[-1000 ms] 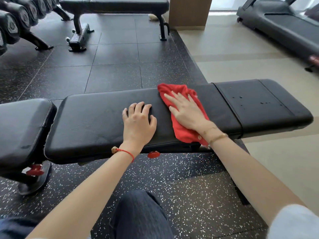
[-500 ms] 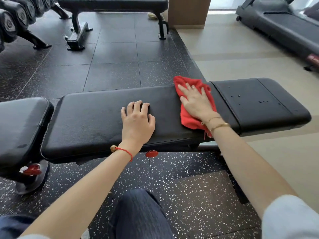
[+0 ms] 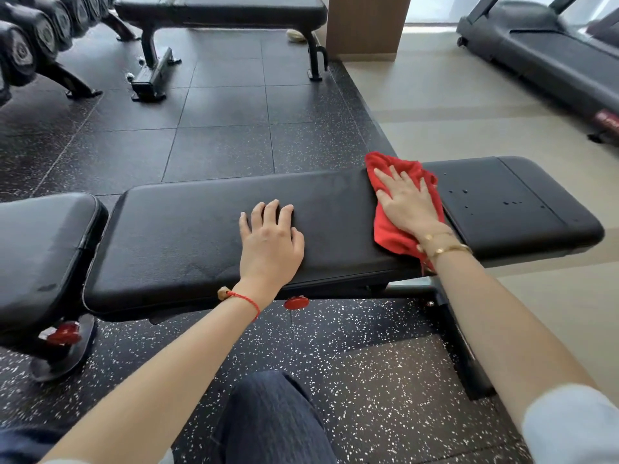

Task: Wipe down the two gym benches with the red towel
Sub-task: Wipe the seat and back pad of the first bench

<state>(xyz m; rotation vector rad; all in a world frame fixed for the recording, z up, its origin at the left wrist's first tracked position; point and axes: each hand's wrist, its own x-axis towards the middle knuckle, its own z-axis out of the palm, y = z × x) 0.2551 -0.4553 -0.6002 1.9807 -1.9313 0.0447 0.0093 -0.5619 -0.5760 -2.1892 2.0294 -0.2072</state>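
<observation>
At the 9 o'clock edge of the view lies a separate black seat pad (image 3: 40, 249), with a red adjustment knob (image 3: 62, 333) below it. Dumbbells on a rack (image 3: 30, 45) occupy the 10 o'clock corner. The near bench (image 3: 187, 236), a long black padded surface, spans the middle of the view from 9 toward 3 o'clock. The left hand (image 3: 269, 246) rests palm-down on this pad near its centre, fingers slightly bent with tips on the padding, holding nothing; a red cord bracelet (image 3: 246, 301) circles the wrist. A red knob (image 3: 296, 302) sits under the pad edge, just below that wrist. The second bench (image 3: 221, 8) stands at 12 o'clock, well apart, on dark rubber floor tiles (image 3: 217, 145). At 2 o'clock from centre, the red towel (image 3: 390, 236) lies bunched on the near bench at the seam with its end section. The right hand (image 3: 407, 205) presses flat on the towel, fingers straight and spread. Small droplets (image 3: 465, 192) mark the end section just beside the towel. A treadmill (image 3: 552, 61) stands at 1 o'clock.
</observation>
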